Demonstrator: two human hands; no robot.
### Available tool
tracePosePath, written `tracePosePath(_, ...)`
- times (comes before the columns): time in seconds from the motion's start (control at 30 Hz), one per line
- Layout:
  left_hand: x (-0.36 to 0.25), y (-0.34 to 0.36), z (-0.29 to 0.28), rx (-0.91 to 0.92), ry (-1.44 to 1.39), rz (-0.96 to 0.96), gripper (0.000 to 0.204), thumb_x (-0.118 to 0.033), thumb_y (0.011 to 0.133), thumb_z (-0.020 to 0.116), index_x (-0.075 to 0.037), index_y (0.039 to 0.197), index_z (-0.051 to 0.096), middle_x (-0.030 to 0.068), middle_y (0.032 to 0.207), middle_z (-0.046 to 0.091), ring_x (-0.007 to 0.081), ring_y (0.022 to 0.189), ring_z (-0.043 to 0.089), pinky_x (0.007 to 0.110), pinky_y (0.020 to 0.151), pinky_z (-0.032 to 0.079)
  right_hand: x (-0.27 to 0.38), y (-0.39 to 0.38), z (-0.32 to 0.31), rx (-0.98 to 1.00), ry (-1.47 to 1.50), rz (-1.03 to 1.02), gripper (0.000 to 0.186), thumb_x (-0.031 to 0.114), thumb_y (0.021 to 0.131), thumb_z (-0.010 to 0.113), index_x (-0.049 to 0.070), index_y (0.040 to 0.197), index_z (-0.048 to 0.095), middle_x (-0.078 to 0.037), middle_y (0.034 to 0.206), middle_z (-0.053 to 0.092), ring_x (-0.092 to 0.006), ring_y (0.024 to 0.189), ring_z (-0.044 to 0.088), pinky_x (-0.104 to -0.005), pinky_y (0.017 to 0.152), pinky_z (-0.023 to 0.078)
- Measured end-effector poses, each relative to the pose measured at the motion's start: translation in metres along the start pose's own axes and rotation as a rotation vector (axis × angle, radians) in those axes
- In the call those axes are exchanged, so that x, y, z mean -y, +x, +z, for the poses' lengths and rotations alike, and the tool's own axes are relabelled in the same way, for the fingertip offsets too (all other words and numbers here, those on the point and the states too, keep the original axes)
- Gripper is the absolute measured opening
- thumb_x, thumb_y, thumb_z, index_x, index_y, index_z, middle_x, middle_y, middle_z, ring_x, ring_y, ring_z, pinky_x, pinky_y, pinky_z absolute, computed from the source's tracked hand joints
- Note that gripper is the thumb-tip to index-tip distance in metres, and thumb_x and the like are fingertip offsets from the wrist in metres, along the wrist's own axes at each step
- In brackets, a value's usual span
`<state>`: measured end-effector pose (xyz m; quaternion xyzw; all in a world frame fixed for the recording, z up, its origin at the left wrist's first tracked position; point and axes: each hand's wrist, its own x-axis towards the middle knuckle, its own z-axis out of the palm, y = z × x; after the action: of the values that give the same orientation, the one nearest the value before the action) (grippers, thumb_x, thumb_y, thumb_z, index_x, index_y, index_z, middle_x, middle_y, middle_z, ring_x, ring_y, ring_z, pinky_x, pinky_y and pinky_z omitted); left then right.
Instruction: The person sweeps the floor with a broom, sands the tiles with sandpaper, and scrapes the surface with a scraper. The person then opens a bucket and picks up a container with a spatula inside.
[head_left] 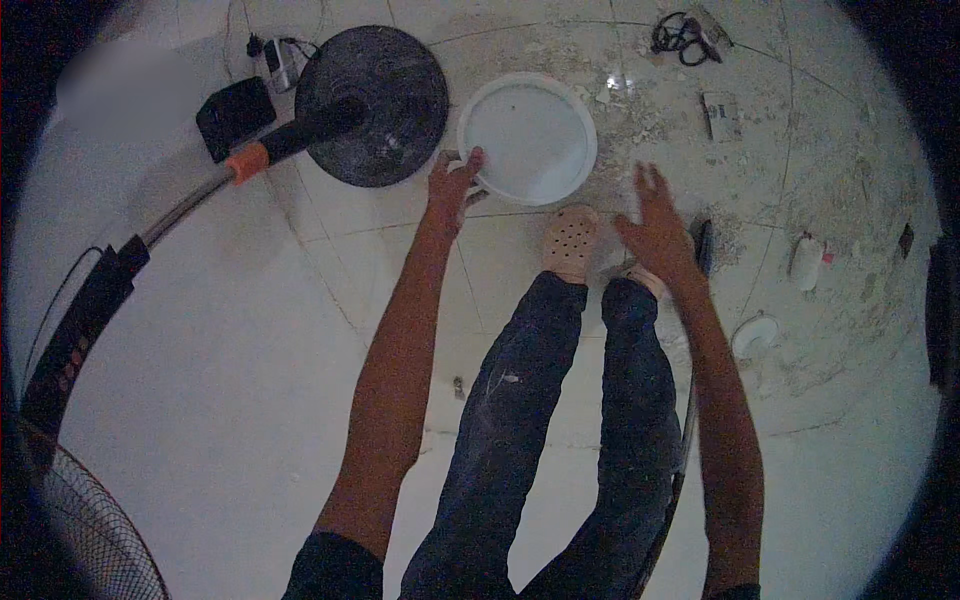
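A round white tub (528,140) stands on the tiled floor ahead of my feet. Its top is pale and flat; whether that is a lid or the contents I cannot tell. My left hand (456,190) grips its near left edge, the thumb over the rim and the fingers curled down the side. To the right of the tub, apart from it, my right hand (655,228) hangs above my right shoe with its fingers spread and nothing in them. A pink clog (571,240) with holes shows just below the tub.
Left of the tub is a standing fan's black round base (400,90); its pole (190,205) slants toward a wire cage (95,520). Beyond are a black box (236,115) and a coiled black cable (680,40). A white bottle (806,262) and a white disc (755,334) lie right.
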<state>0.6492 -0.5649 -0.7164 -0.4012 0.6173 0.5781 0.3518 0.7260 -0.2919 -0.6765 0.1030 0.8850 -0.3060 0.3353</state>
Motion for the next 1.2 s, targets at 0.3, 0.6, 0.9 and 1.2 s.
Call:
tracePosePath(0.3,0.085,-0.056,-0.084,0.018,-0.574,0.017,0.066,-0.037,0.077,0.065,-0.01,0.127,0.031,0.0089,0.121,0.042,0.0245,0.11,0.041,0.042,0.092,0.033,-0.1,-0.095,-0.021,-0.022,0.05,0.147,0.054,0.014,0.079,0.055,0.002,0.127,0.035,-0.02,0.121,0.038,-0.0309,0.107,0.044,-0.0375,0.094,0.037)
tracePosePath(0.6,0.176,-0.16,-0.119,0.19,-0.848,0.043,0.056,-0.032,0.083,0.057,-0.01,0.129,0.033,0.0045,0.131,0.038,0.0204,0.123,0.032,0.041,0.105,0.023,0.002,-0.114,0.067,0.269,0.848,0.166,0.045,0.023,0.086,0.049,0.005,0.126,0.04,-0.013,0.118,0.05,-0.0223,0.103,0.051,-0.0323,0.089,0.039)
tracePosePath(0.9,0.219,-0.249,-0.094,0.079,-0.897,0.009,0.055,-0.028,0.083,0.057,-0.003,0.127,0.036,0.0085,0.129,0.041,0.0214,0.12,0.037,0.039,0.105,0.024,0.052,-0.117,0.083,0.186,1.445,0.148,0.053,0.042,0.089,0.036,0.001,0.12,0.044,-0.009,0.116,0.05,-0.0196,0.104,0.047,-0.0324,0.093,0.031)
tracePosePath(1.2,0.282,-0.252,-0.079,0.054,-0.94,0.067,0.045,-0.014,0.088,0.047,-0.002,0.129,0.032,0.0107,0.131,0.04,0.0234,0.118,0.04,0.038,0.101,0.031,0.009,-0.145,0.124,0.023,1.028,0.208,0.053,0.04,0.089,0.035,-0.004,0.113,0.051,-0.019,0.118,0.049,-0.027,0.109,0.045,-0.0337,0.095,0.03)
